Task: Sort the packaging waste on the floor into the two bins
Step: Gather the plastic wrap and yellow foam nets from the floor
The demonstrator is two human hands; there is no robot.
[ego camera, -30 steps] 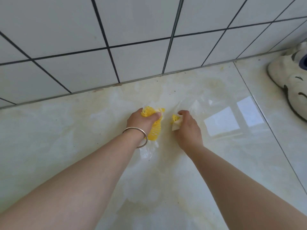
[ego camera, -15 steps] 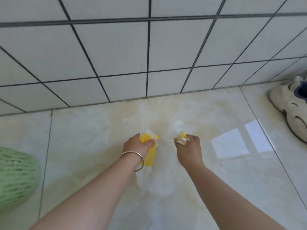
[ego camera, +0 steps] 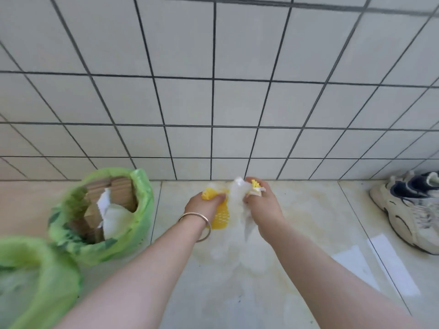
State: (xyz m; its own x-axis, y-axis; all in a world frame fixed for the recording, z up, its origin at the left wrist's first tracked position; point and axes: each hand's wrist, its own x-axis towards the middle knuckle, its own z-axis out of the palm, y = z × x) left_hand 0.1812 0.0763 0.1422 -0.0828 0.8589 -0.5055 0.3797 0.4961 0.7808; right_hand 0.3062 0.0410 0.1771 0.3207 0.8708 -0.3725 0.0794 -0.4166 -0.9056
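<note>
My left hand (ego camera: 204, 205), with a metal bangle on the wrist, grips a yellow foam net (ego camera: 221, 214) that hangs below the fingers. My right hand (ego camera: 263, 205) grips a crumpled clear plastic bag (ego camera: 238, 195) with a small yellow and cream scrap (ego camera: 256, 186) at the fingertips. Both hands are held above the floor, close together. At the left stands a bin with a green liner (ego camera: 142, 210) holding cardboard and white paper. A second green-lined bin (ego camera: 40, 276) shows at the lower left corner, its contents blurred.
A white tiled wall (ego camera: 213, 103) rises just behind the hands. White and navy sneakers (ego camera: 413, 210) lie on the floor at the right. The pale glossy floor tiles (ego camera: 308, 233) stretch between the bins and the shoes.
Both hands have lifted off the floor with the net and plastic. The view has tilted up and left, bringing the two green-lined bins into sight.
</note>
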